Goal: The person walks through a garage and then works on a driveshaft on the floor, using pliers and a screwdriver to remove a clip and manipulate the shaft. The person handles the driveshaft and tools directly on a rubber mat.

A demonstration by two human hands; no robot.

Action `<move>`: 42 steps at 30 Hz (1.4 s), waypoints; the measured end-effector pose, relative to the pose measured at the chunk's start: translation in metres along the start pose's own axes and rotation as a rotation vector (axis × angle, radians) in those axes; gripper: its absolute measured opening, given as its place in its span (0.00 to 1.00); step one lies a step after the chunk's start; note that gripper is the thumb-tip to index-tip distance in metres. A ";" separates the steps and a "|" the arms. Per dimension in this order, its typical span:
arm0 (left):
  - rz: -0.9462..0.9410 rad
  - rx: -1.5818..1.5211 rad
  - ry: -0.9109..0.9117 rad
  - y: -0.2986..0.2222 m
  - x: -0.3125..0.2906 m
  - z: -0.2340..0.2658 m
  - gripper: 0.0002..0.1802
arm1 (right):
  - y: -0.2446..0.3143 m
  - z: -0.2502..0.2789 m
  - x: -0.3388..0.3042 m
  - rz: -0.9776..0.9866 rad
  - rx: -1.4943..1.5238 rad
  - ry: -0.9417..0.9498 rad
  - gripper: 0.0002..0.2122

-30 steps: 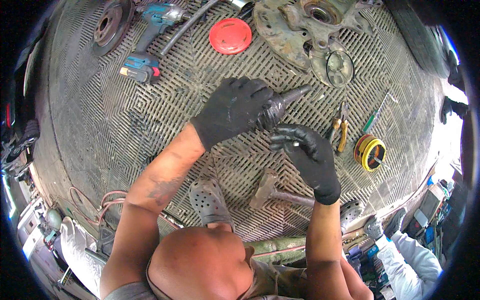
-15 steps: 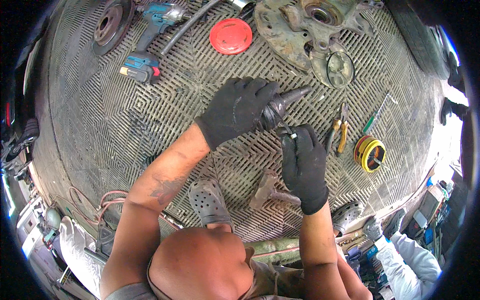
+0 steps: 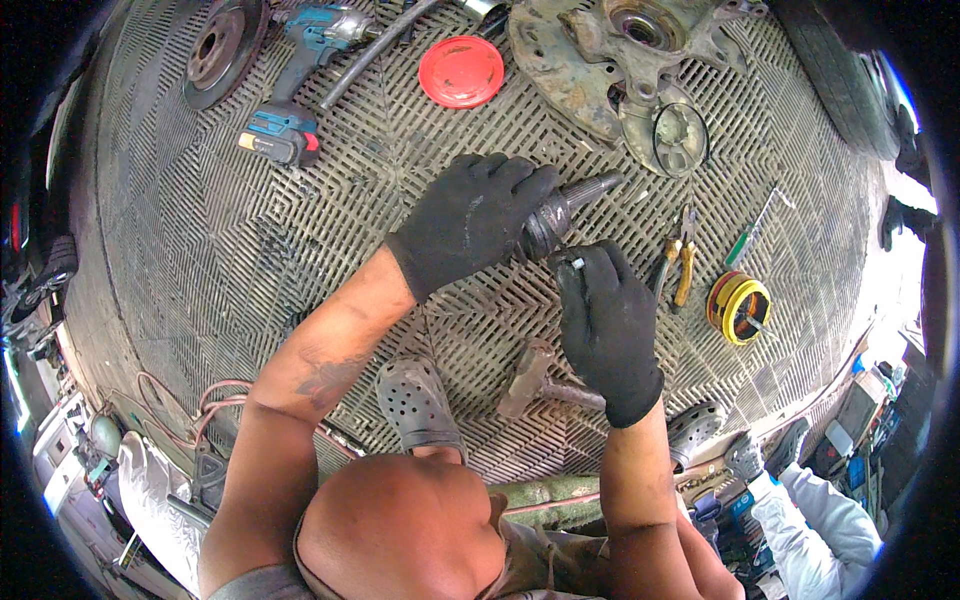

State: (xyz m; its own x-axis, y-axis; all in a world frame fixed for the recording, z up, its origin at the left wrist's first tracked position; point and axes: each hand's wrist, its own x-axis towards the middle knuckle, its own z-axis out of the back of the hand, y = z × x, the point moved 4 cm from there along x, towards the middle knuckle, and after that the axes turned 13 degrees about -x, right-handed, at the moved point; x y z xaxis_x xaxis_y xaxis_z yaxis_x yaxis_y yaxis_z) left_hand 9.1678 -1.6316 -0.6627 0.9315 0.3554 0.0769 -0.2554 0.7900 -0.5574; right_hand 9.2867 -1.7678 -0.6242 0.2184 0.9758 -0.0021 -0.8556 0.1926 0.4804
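The left hand (image 3: 472, 225) is closed around the dark splined part (image 3: 546, 228), over the ribbed floor (image 3: 330, 215). Just beside this part, the right hand (image 3: 610, 330) has its fingers bent together (a small white piece (image 3: 577, 263) shows there; whether it is gripped, I cannot tell).

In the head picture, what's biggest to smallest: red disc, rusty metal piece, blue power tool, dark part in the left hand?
Rusty metal piece
Blue power tool
Red disc
Unsure: dark part; the left hand partly covers it.
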 end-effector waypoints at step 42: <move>-0.257 0.067 -0.084 -0.027 0.004 0.019 0.16 | -0.009 0.012 0.006 -0.092 0.256 -0.178 0.10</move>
State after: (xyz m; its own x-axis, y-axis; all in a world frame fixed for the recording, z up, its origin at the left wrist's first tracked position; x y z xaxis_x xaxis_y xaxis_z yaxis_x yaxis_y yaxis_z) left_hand 9.1738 -1.6418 -0.6318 0.9441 0.1770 0.2781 -0.0328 0.8898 -0.4551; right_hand 9.3012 -1.7645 -0.6178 0.3874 0.9179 0.0863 -0.6877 0.2253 0.6902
